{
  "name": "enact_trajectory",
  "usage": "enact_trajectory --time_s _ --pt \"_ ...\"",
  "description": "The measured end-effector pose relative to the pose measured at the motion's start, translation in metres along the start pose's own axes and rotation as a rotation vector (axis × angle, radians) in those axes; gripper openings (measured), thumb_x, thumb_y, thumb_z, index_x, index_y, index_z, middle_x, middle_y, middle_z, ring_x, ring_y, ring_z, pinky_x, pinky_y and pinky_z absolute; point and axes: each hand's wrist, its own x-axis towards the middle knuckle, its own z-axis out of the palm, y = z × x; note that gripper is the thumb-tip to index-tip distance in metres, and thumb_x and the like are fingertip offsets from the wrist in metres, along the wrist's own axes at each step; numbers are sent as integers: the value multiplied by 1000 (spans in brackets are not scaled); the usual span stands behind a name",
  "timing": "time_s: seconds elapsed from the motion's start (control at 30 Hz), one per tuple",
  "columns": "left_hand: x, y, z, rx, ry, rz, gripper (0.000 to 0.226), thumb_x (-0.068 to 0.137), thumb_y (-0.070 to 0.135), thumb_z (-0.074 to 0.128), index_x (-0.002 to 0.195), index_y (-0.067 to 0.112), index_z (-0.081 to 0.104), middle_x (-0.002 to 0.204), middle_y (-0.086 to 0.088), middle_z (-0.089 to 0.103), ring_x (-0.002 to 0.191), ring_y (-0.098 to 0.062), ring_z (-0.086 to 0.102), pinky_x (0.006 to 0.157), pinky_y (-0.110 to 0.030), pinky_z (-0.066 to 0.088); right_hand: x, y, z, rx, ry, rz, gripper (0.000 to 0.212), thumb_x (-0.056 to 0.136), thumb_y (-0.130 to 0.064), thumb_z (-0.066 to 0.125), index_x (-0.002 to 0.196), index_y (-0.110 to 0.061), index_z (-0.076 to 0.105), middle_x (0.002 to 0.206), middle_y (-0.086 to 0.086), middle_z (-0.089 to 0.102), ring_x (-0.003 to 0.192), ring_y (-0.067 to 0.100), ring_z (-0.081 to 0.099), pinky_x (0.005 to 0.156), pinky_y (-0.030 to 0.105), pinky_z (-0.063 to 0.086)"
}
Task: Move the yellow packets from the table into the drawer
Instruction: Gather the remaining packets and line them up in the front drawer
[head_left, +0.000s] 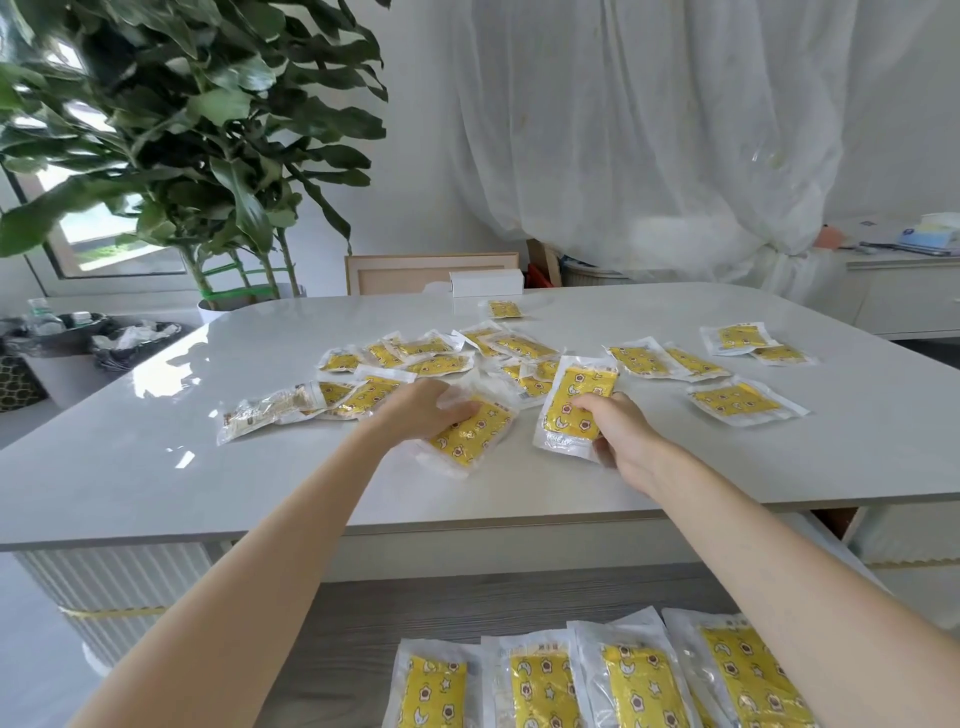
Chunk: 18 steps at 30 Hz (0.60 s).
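Note:
Several yellow packets in clear wrap lie scattered over the white table (156, 467). My left hand (423, 410) grips one yellow packet (470, 434) that lies flat near the table's middle. My right hand (618, 431) holds another packet (574, 405), tilted up off the table surface. More packets lie farther back (436, 358) and to the right (735, 400). Below the table's front edge, a row of several packets (634, 680) lies in the drawer (353, 634) with its grey wood-grain bottom.
A large green plant (171, 130) stands behind the table's left end. A small white box (485, 283) sits at the far edge. A pale upturned packet (265, 410) lies at left. Bins (57, 338) stand far left, a white sideboard (904, 296) at right.

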Motion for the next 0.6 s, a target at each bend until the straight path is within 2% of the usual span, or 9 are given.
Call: enact_trajectory --time_s 0.1,0.17,0.23,0.3,0.37,0.43,0.47,0.53,0.6 --pt "-6 7 1 -51 34 25 46 83 57 59 68 16 43 68 -2 51 67 -23 50 62 -32 36 -9 -1 -2 15 -34 -14 12 93 -23 54 102 -19 47 80 -2 60 61 8 52 48 21 31" --pt "-11 13 2 -125 92 31 44 85 51 61 66 17 40 64 2 46 62 -19 45 58 -31 33 -16 -1 -2 -8 -72 -61 17 90 -19 58 106 -17 53 87 2 65 70 14 58 55 23 36" --pt "-20 20 2 -248 199 61 44 86 41 65 64 16 37 59 4 42 56 -16 39 53 -29 28 -21 0 -2 -32 -83 -128 11 87 -13 64 95 -17 60 93 4 69 80 18 63 66 27 44" --pt "-30 26 4 -358 343 96 44 86 33 66 62 17 34 57 5 39 53 -14 34 49 -26 25 -27 -2 -2 -10 -72 -193 22 82 -8 71 96 -18 58 96 2 69 84 16 64 76 30 50" --pt "-41 27 10 -492 472 79 38 88 30 65 65 20 36 61 8 42 54 -9 38 48 -20 29 -32 -6 -1 -40 -29 -247 39 76 -8 78 104 -14 52 99 3 64 87 16 62 78 31 52" --pt "-50 25 17 -736 552 77 22 90 30 62 80 17 49 73 7 54 65 -9 50 59 -19 43 -38 -10 2 -117 21 -300 39 72 -8 80 95 -15 49 95 3 59 87 18 60 69 27 50" --pt "-53 23 21 -866 592 85 20 91 32 61 91 14 53 82 4 60 74 -12 55 69 -25 48 -40 -11 4 -142 39 -309 36 73 -10 79 90 -16 48 93 2 57 86 18 59 64 24 47" --pt "-58 21 28 -1029 649 64 25 92 33 59 108 14 54 101 1 63 92 -14 59 81 -32 49 -43 -11 10 -123 33 -300 31 79 -14 75 86 -17 45 92 0 55 83 15 57 59 20 41" --pt "-62 23 35 -1092 674 41 23 93 31 57 111 16 54 105 1 63 98 -13 60 83 -25 46 -46 -11 19 -121 0 -289 29 85 -21 69 82 -17 40 96 6 56 84 14 52 60 18 37"
